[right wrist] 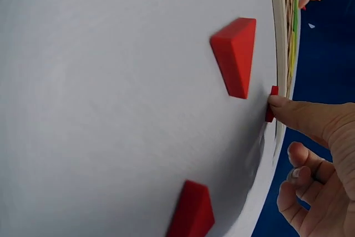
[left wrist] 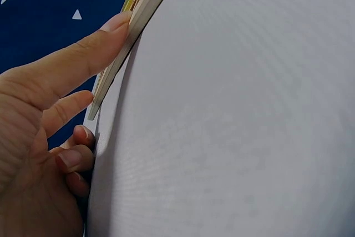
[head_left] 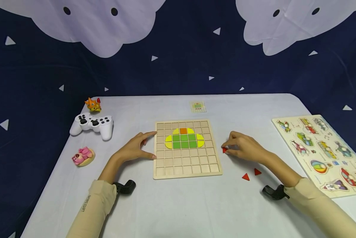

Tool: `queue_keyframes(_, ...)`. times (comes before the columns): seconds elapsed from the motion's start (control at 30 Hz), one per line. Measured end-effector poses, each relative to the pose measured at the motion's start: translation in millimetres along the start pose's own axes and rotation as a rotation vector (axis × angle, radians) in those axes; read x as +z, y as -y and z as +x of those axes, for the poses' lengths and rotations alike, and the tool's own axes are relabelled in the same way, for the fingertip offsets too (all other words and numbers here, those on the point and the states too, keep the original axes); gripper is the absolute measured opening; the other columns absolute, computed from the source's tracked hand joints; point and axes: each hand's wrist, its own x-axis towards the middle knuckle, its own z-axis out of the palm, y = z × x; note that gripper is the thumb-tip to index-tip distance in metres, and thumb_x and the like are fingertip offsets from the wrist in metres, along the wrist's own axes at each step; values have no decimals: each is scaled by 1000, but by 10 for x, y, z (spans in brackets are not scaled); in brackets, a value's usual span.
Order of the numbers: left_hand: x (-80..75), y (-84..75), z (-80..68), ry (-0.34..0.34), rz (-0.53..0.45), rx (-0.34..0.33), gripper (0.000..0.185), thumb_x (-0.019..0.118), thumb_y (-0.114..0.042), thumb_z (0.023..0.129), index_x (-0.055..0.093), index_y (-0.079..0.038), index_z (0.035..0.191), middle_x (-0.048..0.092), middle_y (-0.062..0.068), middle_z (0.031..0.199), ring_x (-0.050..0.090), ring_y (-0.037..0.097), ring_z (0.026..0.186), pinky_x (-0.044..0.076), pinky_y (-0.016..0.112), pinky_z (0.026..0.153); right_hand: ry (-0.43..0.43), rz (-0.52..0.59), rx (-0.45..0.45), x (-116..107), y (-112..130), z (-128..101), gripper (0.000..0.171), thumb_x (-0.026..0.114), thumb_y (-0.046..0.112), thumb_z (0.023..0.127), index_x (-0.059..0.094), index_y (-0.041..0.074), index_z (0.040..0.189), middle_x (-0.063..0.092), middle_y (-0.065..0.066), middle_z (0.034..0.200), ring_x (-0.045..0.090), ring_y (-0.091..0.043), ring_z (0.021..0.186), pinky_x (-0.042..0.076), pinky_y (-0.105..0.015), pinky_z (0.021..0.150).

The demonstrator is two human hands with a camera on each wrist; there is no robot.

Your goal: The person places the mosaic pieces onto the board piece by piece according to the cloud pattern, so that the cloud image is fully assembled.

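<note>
A square wooden grid board [head_left: 187, 170] lies mid-table, with green squares [head_left: 184, 137], yellow curved pieces [head_left: 169, 141] and an orange square [head_left: 183, 131] set in its upper half. My left hand [head_left: 133, 147] touches the board's left edge with spread thumb and index finger; its other fingers curl in, as the left wrist view shows. Right of the board, my right hand [head_left: 245, 147] pinches a small red triangle [right wrist: 272, 104] between thumb and fingers, low by the table. Two more red triangles, one nearer [head_left: 245, 177] and one farther [head_left: 257, 172], lie below that hand.
Behind the board lies a small pattern card [head_left: 198, 106]. At the left are a white game controller [head_left: 91, 124], an orange toy figure [head_left: 93, 104] and a pink toy bear [head_left: 83, 156]. A picture puzzle board [head_left: 324, 152] lies along the right side.
</note>
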Motion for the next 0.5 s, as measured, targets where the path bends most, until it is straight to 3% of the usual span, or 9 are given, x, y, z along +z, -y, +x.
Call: queue_keyframes(0.5,-3,47,10,-1,-11,24,97,90,-31,70,40,-15,152,38,7,93,38,21,87,32,35,75,-76,-38,-12,82,-30,-14,15,83,14,78,77,9,91,54,3,92,54,-12,82,49,-35,72)
